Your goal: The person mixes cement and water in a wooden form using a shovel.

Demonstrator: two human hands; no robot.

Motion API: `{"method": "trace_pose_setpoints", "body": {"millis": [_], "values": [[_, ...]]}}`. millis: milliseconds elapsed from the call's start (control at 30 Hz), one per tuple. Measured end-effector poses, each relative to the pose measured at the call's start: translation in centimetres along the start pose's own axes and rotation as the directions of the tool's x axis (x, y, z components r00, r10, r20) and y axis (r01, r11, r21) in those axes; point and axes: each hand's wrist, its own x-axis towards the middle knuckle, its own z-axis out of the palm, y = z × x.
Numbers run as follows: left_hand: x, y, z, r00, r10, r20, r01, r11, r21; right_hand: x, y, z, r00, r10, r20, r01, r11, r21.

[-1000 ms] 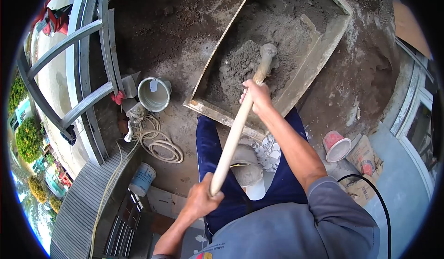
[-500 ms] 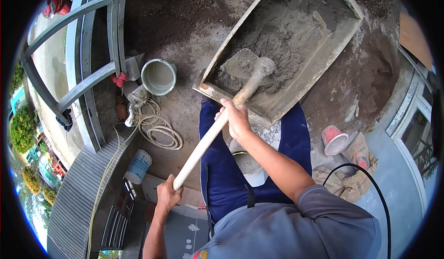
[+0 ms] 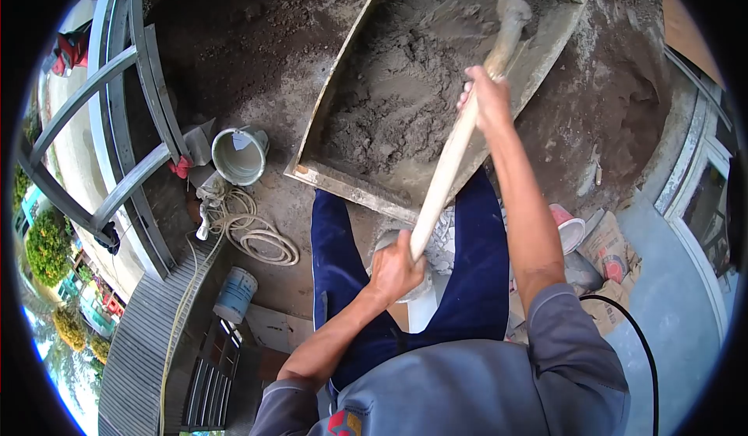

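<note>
A mixing hoe (image 3: 448,175) with a long pale wooden handle lies slantwise across the front of my body. My left hand (image 3: 396,268) is wrapped around the handle's near end, between my thighs. Farther up, close to the hoe's head, my right hand (image 3: 491,102) grips the shaft above the trough's right side. The hoe's blade (image 3: 465,14), coated grey, rests in wet mortar (image 3: 389,101) at the far right part of the trough. This shallow rectangular trough (image 3: 358,192) has mortar-crusted walls, and its near edge lies by my knees.
To the left stand a bucket of cloudy water (image 3: 240,157), a coiled hose (image 3: 269,241) and a white-and-blue pail (image 3: 235,294). A metal frame (image 3: 136,179) rises beyond. On the right are a red-and-white tub (image 3: 569,228), paper sacks (image 3: 612,253) and a black cable (image 3: 647,342).
The hoe's head has gone from the near left of the trough to its far right. Both hands have moved right with the handle, the right one farther forward. The camera view has shifted slightly.
</note>
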Motion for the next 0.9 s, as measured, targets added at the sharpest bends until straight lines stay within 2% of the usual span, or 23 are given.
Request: {"method": "trace_pose_setpoints", "body": {"millis": [33, 100, 133, 167, 200, 233, 267, 300, 333, 367, 433, 467, 600, 700, 733, 767, 800, 867, 900], "values": [[2.2, 2.4, -0.2, 0.993, 0.116, 0.017, -0.115, 0.991, -0.066, 1.7, -3.7, -1.1, 0.997, -0.074, 0.010, 0.075, 0.995, -0.069], [6.4, 8.0, -2.1, 0.972, 0.221, 0.077, -0.178, 0.911, -0.372, 7.0, -9.4, -2.8, 0.992, -0.111, 0.067, 0.116, 0.990, -0.086], [8.2, 10.4, -3.2, 0.974, 0.163, 0.159, -0.083, 0.904, -0.419, 9.9, -10.7, -3.4, 0.986, -0.120, 0.113, 0.130, 0.987, -0.090], [9.8, 11.8, -2.9, 0.987, 0.147, 0.069, -0.113, 0.924, -0.365, 12.9, -10.7, -2.9, 0.989, -0.087, 0.118, 0.103, 0.985, -0.141], [10.1, 11.8, -2.8, 0.993, 0.105, 0.053, -0.079, 0.930, -0.359, 15.6, -10.0, -2.6, 0.992, -0.049, 0.120, 0.071, 0.979, -0.193], [10.1, 11.8, -2.6, 0.998, 0.060, 0.036, -0.043, 0.933, -0.357, 16.9, -8.5, -2.7, 0.993, -0.009, 0.120, 0.038, 0.968, -0.246], [10.0, 11.8, -2.6, 1.000, 0.014, 0.016, -0.007, 0.936, -0.353, 16.1, -5.2, -1.5, 0.997, 0.058, 0.052, -0.041, 0.957, -0.286], [8.0, 11.0, -2.4, 0.988, -0.116, 0.106, 0.148, 0.913, -0.380, 15.0, -0.3, -1.2, 0.986, 0.140, 0.094, -0.113, 0.962, -0.247], [5.5, 9.7, -1.9, 0.980, -0.175, 0.093, 0.196, 0.922, -0.333, 12.5, 4.6, -0.7, 0.969, 0.237, 0.070, -0.214, 0.946, -0.242], [3.2, 8.4, -1.4, 0.983, -0.171, 0.064, 0.182, 0.937, -0.299, 10.6, 9.4, -0.6, 0.944, 0.317, 0.091, -0.293, 0.933, -0.210], [1.2, 8.5, -2.0, 0.959, -0.248, 0.135, 0.273, 0.939, -0.210, 8.9, 15.9, -1.6, 0.853, 0.498, 0.154, -0.480, 0.866, -0.142], [0.5, 9.0, -2.4, 0.947, -0.280, 0.161, 0.305, 0.937, -0.168, 8.4, 17.2, -1.9, 0.812, 0.554, 0.186, -0.546, 0.832, -0.096], [-4.3, 9.2, -6.4, 0.941, -0.269, 0.208, 0.296, 0.948, -0.115, 2.5, 17.6, -1.8, 0.804, 0.567, 0.180, -0.573, 0.819, -0.025], [-12.6, 4.9, -12.3, 0.938, -0.210, 0.274, 0.253, 0.959, -0.131, -7.7, 14.5, -0.3, 0.853, 0.515, 0.086, -0.522, 0.844, 0.123], [-15.5, 2.3, -14.1, 0.914, -0.275, 0.297, 0.289, 0.957, -0.003, -12.4, 13.8, 0.8, 0.875, 0.483, 0.031, -0.480, 0.860, 0.174], [-17.9, -1.1, -15.1, 0.916, -0.313, 0.249, 0.299, 0.950, 0.093, -16.2, 13.8, 1.9, 0.880, 0.473, 0.048, -0.471, 0.854, 0.223], [-20.3, -7.4, -14.1, 0.957, -0.278, 0.084, 0.263, 0.952, 0.156, -19.3, 14.3, 2.9, 0.884, 0.464, 0.059, -0.462, 0.845, 0.270], [-20.8, -18.0, -12.2, 0.963, -0.212, -0.169, 0.256, 0.918, 0.302, -21.9, 20.1, 4.7, 0.896, 0.427, 0.122, -0.440, 0.820, 0.365], [-19.7, -22.7, -11.0, 0.939, -0.307, -0.157, 0.345, 0.850, 0.398, -22.3, 23.2, 5.5, 0.897, 0.426, 0.120, -0.438, 0.816, 0.377]]}}
